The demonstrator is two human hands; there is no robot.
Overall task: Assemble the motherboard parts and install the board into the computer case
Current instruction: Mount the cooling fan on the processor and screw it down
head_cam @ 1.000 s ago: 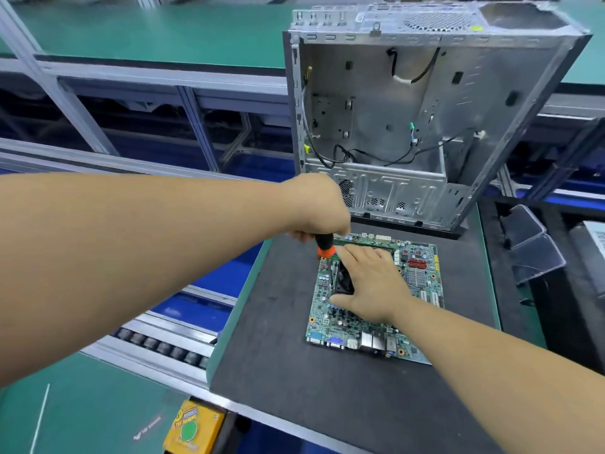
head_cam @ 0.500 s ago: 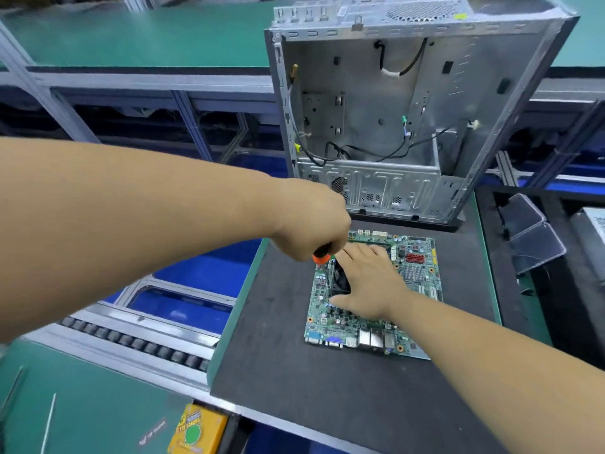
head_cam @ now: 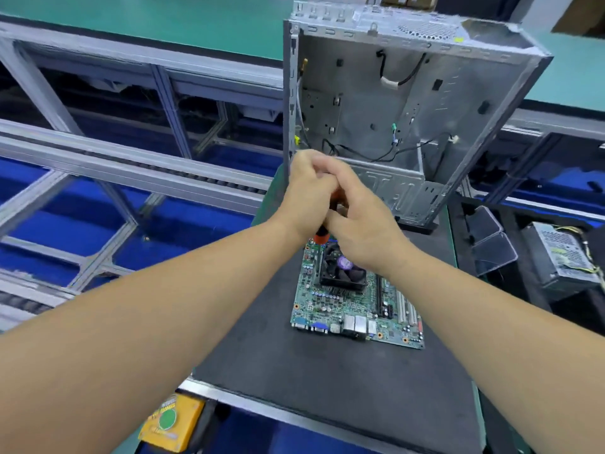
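A green motherboard (head_cam: 357, 309) lies flat on the black mat (head_cam: 327, 381). A black cooler fan (head_cam: 342, 268) with a purple centre label sits on its upper left part. My left hand (head_cam: 307, 194) and my right hand (head_cam: 360, 221) are clasped together above the fan's far edge, both gripping a screwdriver with an orange and black handle (head_cam: 320, 238). Only the handle's lower end shows below the hands; its tip is hidden. Behind the board an open silver computer case (head_cam: 409, 103) stands upright, with loose cables inside.
A grey power supply (head_cam: 563, 257) and dark plastic trays (head_cam: 491, 244) lie to the right of the mat. A yellow box with a green button (head_cam: 170, 421) sits at the mat's near left corner. Aluminium conveyor rails (head_cam: 131, 172) run along the left.
My right hand has lifted off the fan and joined my left hand on the screwdriver handle. Both hands now sit higher, and the fan is uncovered.
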